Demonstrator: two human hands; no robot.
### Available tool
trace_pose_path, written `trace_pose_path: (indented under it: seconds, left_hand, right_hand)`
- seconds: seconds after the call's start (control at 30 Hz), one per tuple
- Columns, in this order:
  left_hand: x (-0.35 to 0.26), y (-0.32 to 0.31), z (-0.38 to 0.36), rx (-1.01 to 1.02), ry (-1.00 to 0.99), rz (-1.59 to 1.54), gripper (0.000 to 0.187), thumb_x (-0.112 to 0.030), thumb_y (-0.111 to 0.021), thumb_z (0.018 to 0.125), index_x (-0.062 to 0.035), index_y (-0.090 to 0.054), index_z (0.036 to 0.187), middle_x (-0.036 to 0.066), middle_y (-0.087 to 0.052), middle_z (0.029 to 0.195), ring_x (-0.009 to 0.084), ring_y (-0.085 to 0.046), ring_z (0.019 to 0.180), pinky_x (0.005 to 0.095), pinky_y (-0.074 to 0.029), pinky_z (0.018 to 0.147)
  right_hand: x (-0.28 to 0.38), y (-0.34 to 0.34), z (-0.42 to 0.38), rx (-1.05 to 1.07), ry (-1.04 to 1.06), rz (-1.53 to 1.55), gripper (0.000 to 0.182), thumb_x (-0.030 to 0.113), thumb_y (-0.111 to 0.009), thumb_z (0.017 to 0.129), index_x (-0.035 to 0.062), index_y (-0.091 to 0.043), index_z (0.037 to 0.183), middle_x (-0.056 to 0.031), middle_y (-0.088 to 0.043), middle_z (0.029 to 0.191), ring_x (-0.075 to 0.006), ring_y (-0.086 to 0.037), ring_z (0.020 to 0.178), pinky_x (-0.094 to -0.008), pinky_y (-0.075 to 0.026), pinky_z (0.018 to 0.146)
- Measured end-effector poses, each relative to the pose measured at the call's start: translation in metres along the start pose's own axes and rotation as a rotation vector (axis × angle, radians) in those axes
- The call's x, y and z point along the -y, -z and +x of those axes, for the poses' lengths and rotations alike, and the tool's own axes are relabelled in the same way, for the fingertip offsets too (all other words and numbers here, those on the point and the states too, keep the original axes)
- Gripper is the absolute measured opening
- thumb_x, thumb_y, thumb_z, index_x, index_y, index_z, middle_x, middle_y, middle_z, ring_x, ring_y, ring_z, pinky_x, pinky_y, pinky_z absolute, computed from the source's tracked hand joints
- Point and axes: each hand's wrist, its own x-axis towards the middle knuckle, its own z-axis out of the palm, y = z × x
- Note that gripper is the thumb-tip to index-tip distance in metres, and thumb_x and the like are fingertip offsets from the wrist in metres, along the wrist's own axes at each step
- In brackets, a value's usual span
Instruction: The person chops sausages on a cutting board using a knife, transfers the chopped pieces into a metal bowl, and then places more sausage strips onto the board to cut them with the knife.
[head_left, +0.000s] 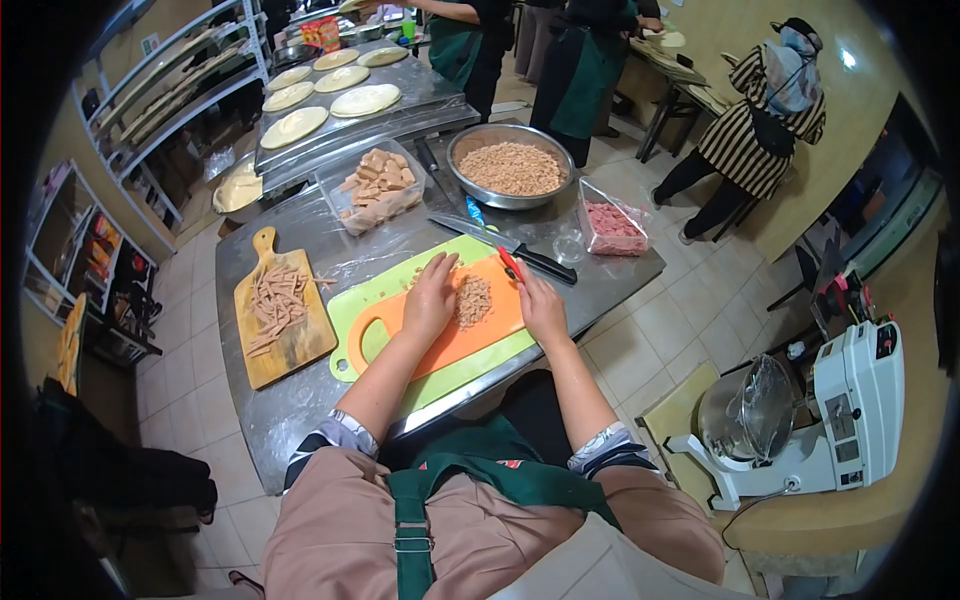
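Observation:
An orange cutting board (400, 347) lies on top of a light green cutting board (345, 312). On the orange one is a small heap of finely chopped, pinkish-tan pieces (473, 301). My left hand (430, 297) rests at the left of this heap, fingers stretched out, holding nothing. At the heap's right, my right hand (542, 303) grips a red-handled knife (510, 264); its blade is hard to make out. A larger black-handled knife (545, 264) lies just beyond the boards. To the left, a wooden board (262, 366) carries many cut strips (278, 300).
Beyond the boards stand a plastic box of tan chunks (372, 190), a steel bowl of chopped pieces (512, 167) and a box of pink meat (612, 224). Flat dough rounds (366, 100) lie farther back. A stand mixer (840, 410) is at right. Several people work behind.

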Motion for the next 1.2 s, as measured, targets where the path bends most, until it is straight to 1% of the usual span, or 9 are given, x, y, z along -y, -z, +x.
trace_pose_path:
  seconds: [0.1,0.17,0.33,0.47,0.77,0.9,0.93,1.07,1.2]
  left_hand:
    - [-0.006,0.001,0.002,0.071,-0.057,0.172,0.046,-0.003,-0.058,0.073,-0.0109,-0.053,0.119,0.015,-0.061,0.108,0.0296,-0.054,0.108,0.0497,-0.034,0.099]
    - [-0.001,-0.002,0.004,0.110,-0.061,0.191,0.048,-0.003,-0.058,0.072,-0.0121,-0.053,0.120,0.014,-0.062,0.106,0.0289,-0.052,0.112,0.0567,-0.020,0.104]
    - [-0.016,0.008,0.004,0.071,-0.116,0.484,0.050,-0.011,-0.062,0.069,-0.0174,-0.056,0.118,0.012,-0.041,0.135,0.0322,-0.025,0.133,0.0690,0.001,0.100]
    - [0.002,0.028,0.002,0.049,-0.090,0.498,0.044,-0.014,-0.061,0.071,-0.0193,-0.058,0.115,0.008,-0.026,0.145,0.0323,-0.012,0.138,0.0717,0.001,0.097]
    - [0.074,0.132,-0.008,-0.106,0.015,0.621,0.029,-0.012,-0.059,0.073,-0.0166,-0.064,0.101,0.010,-0.041,0.135,0.0314,-0.023,0.134,0.0671,-0.006,0.102]
    - [0.110,0.176,-0.012,-0.208,0.126,0.575,0.026,-0.009,-0.055,0.076,-0.0128,-0.064,0.100,0.011,-0.049,0.127,0.0309,-0.033,0.128,0.0589,-0.016,0.105]
    - [0.118,0.190,-0.012,-0.217,0.130,0.592,0.026,-0.007,-0.054,0.077,-0.0080,-0.063,0.102,0.013,-0.054,0.120,0.0322,-0.044,0.119,0.0495,-0.028,0.102]
    - [0.147,0.232,-0.016,-0.237,0.195,0.460,0.029,-0.009,-0.053,0.079,0.0003,-0.060,0.106,0.017,-0.058,0.111,0.0348,-0.053,0.104,0.0356,-0.043,0.090]
    - [0.149,0.238,-0.008,-0.193,0.286,0.404,0.031,-0.014,-0.056,0.080,0.0002,-0.060,0.107,0.017,-0.058,0.112,0.0332,-0.054,0.105,0.0374,-0.042,0.090]
  right_hand:
    - [-0.001,-0.002,-0.001,-0.015,-0.001,-0.002,0.043,0.011,-0.052,0.087,0.0105,-0.045,0.130,-0.0149,-0.061,0.084,-0.0312,-0.058,0.076,-0.0414,-0.045,0.067]
    - [-0.003,-0.002,-0.001,-0.007,-0.005,-0.003,0.044,0.011,-0.052,0.087,0.0103,-0.045,0.130,-0.0154,-0.061,0.085,-0.0317,-0.058,0.077,-0.0413,-0.046,0.067]
    - [-0.001,-0.001,0.000,-0.009,-0.032,0.018,0.044,0.010,-0.051,0.087,0.0111,-0.044,0.130,-0.0157,-0.062,0.091,-0.0328,-0.059,0.082,-0.0413,-0.047,0.070]
    - [-0.005,-0.002,-0.003,-0.008,-0.036,0.035,0.044,0.010,-0.050,0.089,0.0115,-0.043,0.132,-0.0168,-0.062,0.096,-0.0336,-0.059,0.084,-0.0417,-0.046,0.072]
    - [-0.006,-0.003,-0.002,0.003,-0.077,0.010,0.042,0.011,-0.049,0.090,0.0121,-0.044,0.132,-0.0175,-0.062,0.098,-0.0338,-0.060,0.085,-0.0399,-0.047,0.071]
    - [-0.004,-0.001,-0.001,0.023,-0.121,0.013,0.041,0.013,-0.046,0.091,0.0121,-0.043,0.132,-0.0177,-0.062,0.101,-0.0340,-0.060,0.087,-0.0397,-0.047,0.072]
    - [-0.005,-0.001,-0.002,0.031,-0.121,0.019,0.041,0.013,-0.046,0.091,0.0121,-0.043,0.132,-0.0177,-0.062,0.101,-0.0340,-0.060,0.087,-0.0397,-0.047,0.072]
    - [-0.007,-0.001,-0.002,0.047,-0.133,0.018,0.041,0.013,-0.046,0.091,0.0120,-0.044,0.132,-0.0186,-0.061,0.101,-0.0343,-0.059,0.087,-0.0396,-0.046,0.072]
    - [-0.007,-0.003,-0.001,0.021,-0.095,0.016,0.041,0.013,-0.046,0.091,0.0118,-0.044,0.132,-0.0189,-0.062,0.098,-0.0345,-0.059,0.086,-0.0396,-0.046,0.072]
